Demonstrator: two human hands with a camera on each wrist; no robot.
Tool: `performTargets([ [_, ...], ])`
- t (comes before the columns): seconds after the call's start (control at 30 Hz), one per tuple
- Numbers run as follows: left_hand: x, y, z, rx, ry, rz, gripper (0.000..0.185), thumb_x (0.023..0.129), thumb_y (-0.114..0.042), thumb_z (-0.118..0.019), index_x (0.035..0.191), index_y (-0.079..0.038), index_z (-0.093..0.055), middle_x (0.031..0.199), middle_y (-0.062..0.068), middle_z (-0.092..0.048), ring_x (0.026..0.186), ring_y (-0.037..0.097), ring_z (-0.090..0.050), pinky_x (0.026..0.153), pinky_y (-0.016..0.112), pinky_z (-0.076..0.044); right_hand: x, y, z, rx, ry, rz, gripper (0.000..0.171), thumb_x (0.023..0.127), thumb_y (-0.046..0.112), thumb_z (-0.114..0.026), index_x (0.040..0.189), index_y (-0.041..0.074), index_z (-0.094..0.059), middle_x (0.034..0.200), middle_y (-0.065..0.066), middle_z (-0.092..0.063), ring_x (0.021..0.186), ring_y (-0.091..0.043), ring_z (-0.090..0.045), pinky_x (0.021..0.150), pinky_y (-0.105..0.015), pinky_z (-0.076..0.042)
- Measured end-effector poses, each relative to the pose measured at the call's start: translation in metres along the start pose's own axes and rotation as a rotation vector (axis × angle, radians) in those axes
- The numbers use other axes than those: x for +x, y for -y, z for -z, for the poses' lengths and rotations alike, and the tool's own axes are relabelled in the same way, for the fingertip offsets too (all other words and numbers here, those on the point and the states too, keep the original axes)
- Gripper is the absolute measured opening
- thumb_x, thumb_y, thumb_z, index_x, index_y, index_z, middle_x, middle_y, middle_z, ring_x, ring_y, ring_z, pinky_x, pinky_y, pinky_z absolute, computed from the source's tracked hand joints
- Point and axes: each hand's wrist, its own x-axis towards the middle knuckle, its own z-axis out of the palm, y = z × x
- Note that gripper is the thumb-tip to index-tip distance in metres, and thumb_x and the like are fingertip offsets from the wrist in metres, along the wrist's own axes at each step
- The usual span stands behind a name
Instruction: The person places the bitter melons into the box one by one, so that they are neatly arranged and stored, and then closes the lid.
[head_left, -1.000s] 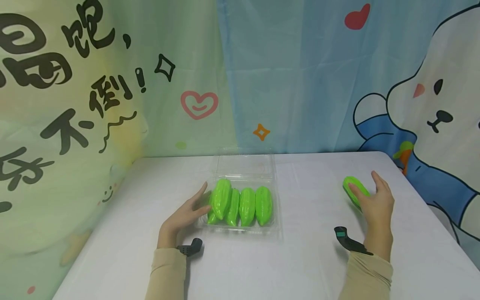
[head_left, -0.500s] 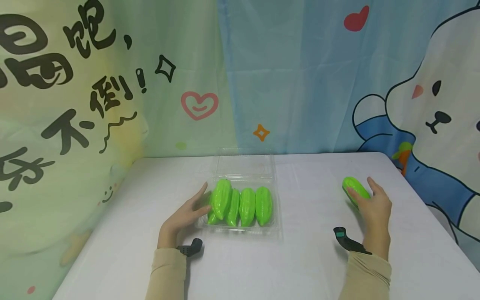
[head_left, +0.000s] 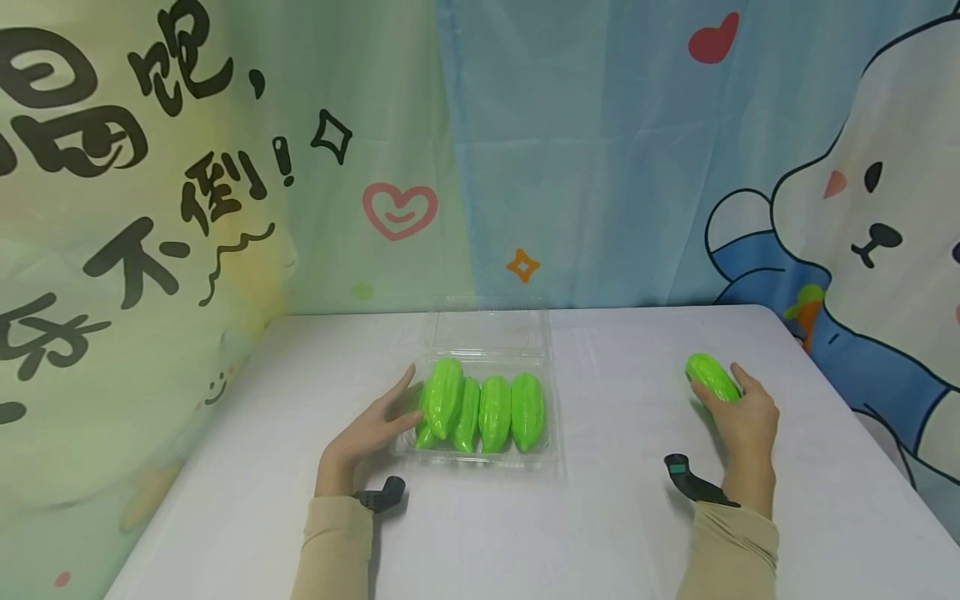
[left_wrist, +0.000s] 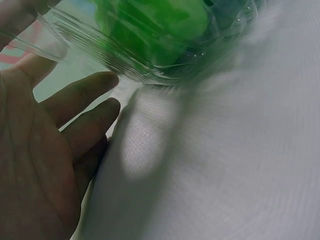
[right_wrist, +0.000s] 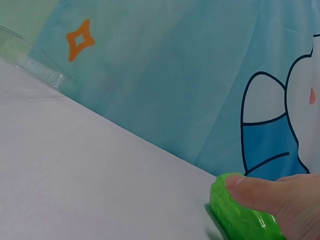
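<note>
At the right of the table my right hand holds a bright green, bumpy bitter melon, glossy like a toy, between thumb and fingers. In the right wrist view the thumb lies along the bitter melon; the other fingers are hidden there. My left hand is at the left side of a clear plastic clamshell box, its fingers fairly straight and touching or close to the wall. Several more green bitter melons lie in the box, one on top of another at the left.
The box's clear lid stands open toward the back. Under everything is a white-covered table. A printed curtain hangs right behind its far edge. Each wrist carries a black camera mount.
My right hand has moved slightly left and its fingers have closed in around the bitter melon, which turned a little. The left hand and the box have stayed put.
</note>
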Motion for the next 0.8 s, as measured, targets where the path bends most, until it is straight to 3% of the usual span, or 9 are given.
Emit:
performTargets([
  [0.33,-0.001,-0.0017,-0.0009,-0.002,0.0,-0.004,0.078,0.094,-0.041,-0.056,0.154,-0.027,-0.008,0.158,0.008,-0.021,0.148,0.03,-0.01,0.117,0.057,-0.01,-0.0008,-0.0002,-0.0026,-0.001,-0.004,-0.041,0.079,0.09,0.041,-0.062,0.152,0.014,-0.021,0.157,-0.017,-0.02,0.143,-0.042,-0.019,0.113,-0.059,-0.024],
  [0.8,-0.0011,-0.0019,-0.0005,-0.001,-0.003,0.006,0.078,0.093,-0.041,-0.057,0.154,-0.029,-0.008,0.159,0.006,-0.02,0.148,0.029,-0.009,0.118,0.057,-0.01,0.0016,-0.0018,-0.007,-0.005,-0.025,-0.061,0.073,0.092,0.036,-0.06,0.151,0.014,-0.023,0.155,-0.019,-0.025,0.141,-0.042,-0.025,0.112,-0.058,-0.027],
])
